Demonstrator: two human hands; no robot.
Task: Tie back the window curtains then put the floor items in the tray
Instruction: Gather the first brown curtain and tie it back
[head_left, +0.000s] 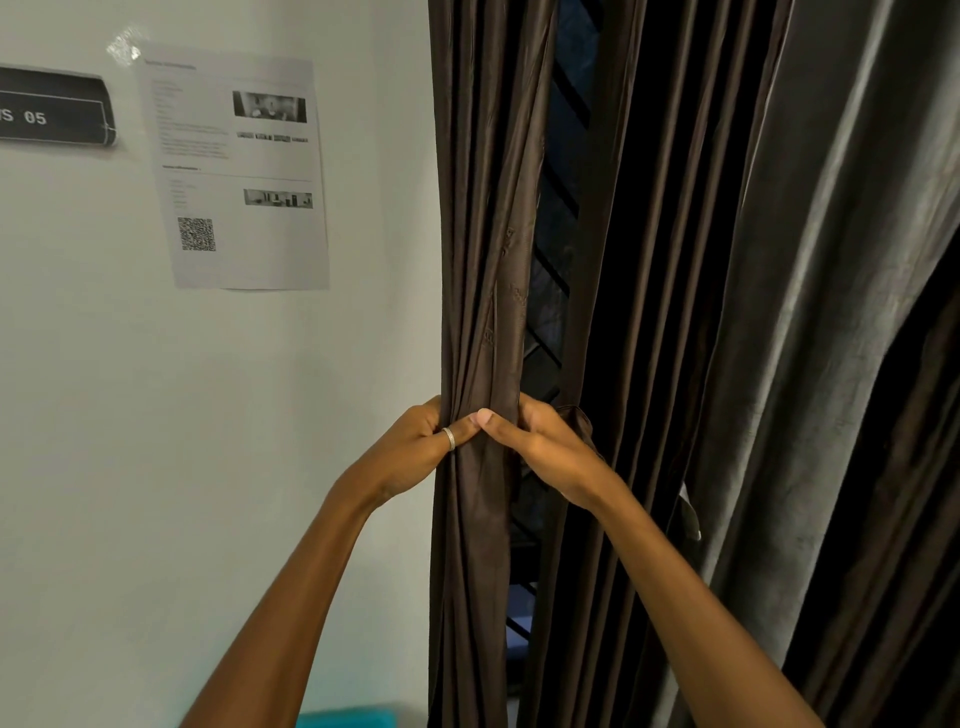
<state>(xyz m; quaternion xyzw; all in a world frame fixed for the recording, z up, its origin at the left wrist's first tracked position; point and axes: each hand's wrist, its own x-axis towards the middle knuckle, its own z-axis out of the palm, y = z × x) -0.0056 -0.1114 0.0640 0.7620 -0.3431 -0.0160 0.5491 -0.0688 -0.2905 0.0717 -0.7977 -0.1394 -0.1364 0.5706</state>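
Note:
A dark brown curtain panel hangs beside the white wall, bunched into a narrow column. My left hand, with a ring on the thumb, grips the bunch from the left. My right hand grips it from the right, thumbs meeting at the front. A strip of brown fabric loops behind my right hand; I cannot tell whether it is a tie-back. Through the gap a window with dark slanted bars shows. A second brown curtain hangs to the right. No tray or floor items are in view.
A grey curtain hangs at the far right. A printed sheet with a QR code and a black sign are stuck on the white wall to the left. A teal object shows at the bottom edge.

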